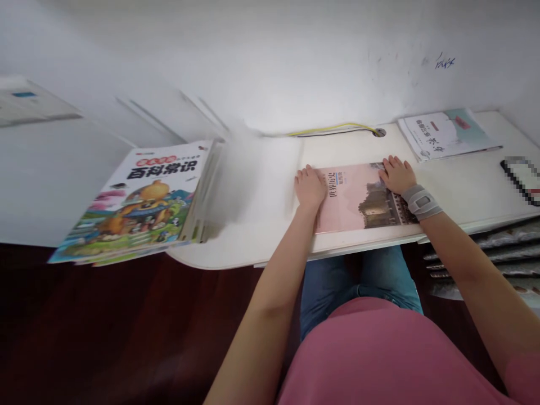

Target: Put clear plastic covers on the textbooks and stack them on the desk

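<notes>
A pink-covered book (358, 198) with a Chinese title and a picture of a building lies flat on the white desk (270, 253), squarely in front of me. My left hand (310, 188) rests on its left edge, fingers together and pointing away from me. My right hand (394, 174) lies flat on the book's top right corner, fingers slightly spread. Neither hand visibly grips the book. A grey wrist brace (422, 201) wraps my right wrist.
A thick stack of books (130, 202) with a colourful cover overhangs the desk's left edge. A blurred white patch lies beside it. A booklet (442, 135), a phone (521, 180) and a yellow-and-black cable (337, 130) sit further back or right. The wall rises behind.
</notes>
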`<state>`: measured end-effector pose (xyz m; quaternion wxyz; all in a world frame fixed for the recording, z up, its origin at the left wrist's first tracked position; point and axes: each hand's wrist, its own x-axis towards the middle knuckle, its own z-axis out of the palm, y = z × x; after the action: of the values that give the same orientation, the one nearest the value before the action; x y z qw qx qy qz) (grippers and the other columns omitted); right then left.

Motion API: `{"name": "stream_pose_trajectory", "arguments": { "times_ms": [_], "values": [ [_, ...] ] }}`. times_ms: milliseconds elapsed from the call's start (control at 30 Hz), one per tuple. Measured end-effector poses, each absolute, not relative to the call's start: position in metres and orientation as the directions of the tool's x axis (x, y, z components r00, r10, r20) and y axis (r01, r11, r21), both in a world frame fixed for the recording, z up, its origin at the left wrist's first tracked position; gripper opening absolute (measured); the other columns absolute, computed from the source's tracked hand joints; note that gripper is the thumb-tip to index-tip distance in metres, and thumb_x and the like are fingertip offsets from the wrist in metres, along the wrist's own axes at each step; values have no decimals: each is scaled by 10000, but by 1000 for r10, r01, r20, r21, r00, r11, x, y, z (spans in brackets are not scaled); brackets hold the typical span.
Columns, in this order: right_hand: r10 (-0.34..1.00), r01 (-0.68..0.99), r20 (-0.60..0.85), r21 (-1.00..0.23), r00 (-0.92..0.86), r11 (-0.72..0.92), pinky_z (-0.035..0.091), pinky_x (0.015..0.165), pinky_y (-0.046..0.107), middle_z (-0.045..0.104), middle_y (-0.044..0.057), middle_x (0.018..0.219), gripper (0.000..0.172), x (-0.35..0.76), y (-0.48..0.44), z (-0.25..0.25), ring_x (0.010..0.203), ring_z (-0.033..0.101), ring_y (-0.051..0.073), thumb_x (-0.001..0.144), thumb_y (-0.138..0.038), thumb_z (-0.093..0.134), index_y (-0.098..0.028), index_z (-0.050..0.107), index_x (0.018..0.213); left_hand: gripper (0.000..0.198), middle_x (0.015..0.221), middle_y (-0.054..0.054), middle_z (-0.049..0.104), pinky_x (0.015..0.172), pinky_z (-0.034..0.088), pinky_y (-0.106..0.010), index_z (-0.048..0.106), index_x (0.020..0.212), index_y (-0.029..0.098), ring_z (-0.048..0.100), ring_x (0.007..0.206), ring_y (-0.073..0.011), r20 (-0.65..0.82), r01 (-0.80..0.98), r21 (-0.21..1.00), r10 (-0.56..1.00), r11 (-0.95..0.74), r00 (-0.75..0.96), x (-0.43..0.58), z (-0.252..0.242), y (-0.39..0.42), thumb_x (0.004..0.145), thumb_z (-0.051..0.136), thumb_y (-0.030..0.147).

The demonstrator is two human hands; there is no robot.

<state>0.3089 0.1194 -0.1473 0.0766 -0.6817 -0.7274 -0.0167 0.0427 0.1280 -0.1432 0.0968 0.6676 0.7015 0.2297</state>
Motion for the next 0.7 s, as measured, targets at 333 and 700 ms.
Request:
{"name": "stream_pose_trajectory", "arguments": {
  "times_ms": [333, 700],
  "values": [
    [918, 940, 270, -98, -290, 326, 365, 1013, 427, 576, 200, 1267, 477, 317, 136, -149, 1171, 503, 297, 921, -328, 347, -53, 554, 1251, 705, 982, -70, 652, 777, 522, -324, 393, 1396, 222, 659, 842, -193, -39, 201, 977, 982, 76, -183, 17, -131, 150, 737, 639, 244],
    [859, 871, 377, -210, -347, 444, 438, 911, 422, 654, 170, 1078, 391, 332, 146, -150, 985, 576, 283, 907, -355, 414, -110, 640, 1112, 305, 652, -6, 657, 538, 456, -233, 668, 818, 133, 572, 546, -105, -126, 115, 987, 987, 115, 99, 0, -114, 165, 550, 775, 235]
  ]
}}
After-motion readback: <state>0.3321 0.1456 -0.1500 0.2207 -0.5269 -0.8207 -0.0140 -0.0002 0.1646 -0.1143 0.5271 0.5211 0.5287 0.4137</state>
